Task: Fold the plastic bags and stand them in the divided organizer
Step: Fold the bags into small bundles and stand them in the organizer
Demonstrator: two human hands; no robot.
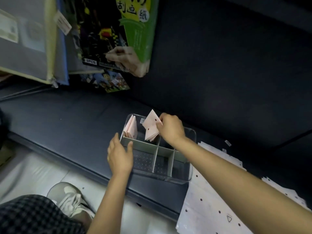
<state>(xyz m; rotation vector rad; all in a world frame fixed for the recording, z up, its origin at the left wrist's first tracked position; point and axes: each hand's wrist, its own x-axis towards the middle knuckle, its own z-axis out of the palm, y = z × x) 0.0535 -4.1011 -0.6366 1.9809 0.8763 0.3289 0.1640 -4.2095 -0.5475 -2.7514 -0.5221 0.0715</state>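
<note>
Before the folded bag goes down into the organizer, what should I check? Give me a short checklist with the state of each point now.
1. Right hand has a firm grip on the folded bag: ok, fingers pinch its upper edge.
2. Left hand steadies the organizer: ok, it rests at the left wall by the divider.
3. Bag is over a far compartment: ok, its lower end is already inside the rim.
4. Room beside the earlier folded bag: ok, that one stands at the far left, apart.
5. Fold stays tight: cannot tell, the lower layers look slightly fanned.
6. More flat bags within reach: ok, they lie right of the organizer.
</note>
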